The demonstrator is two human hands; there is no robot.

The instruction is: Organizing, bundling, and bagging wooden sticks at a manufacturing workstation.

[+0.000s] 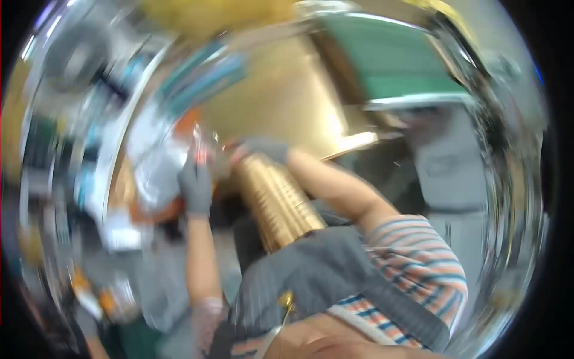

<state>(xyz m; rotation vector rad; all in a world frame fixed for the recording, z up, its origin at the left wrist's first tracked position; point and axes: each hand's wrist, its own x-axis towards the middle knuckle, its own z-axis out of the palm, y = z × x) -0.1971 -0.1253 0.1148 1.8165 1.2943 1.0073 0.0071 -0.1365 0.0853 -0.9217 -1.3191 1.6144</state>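
Note:
Motion blurs the whole picture. My left hand (196, 186), in a grey glove, reaches up over the near edge of the work surface. Its fingers look closed around a small clear and reddish thing (201, 149) too smeared to name. My right hand (267, 148), also gloved in grey, bends inward above the upper end of a brown cardboard bundle (278, 203) with dark print. Its fingertips point towards the left hand, and blur hides their grip. The bundle leans against my grey apron (299, 263) at my lap.
A tan board (281, 84) lies ahead, with blue-green pieces (209, 78) at its left. Clear plastic bags (155, 155) lie beside my left hand. A green surface (394, 57) stands at the far right, above grey boxes (451, 161). Another person's gloved hand (86, 320) shows lower left.

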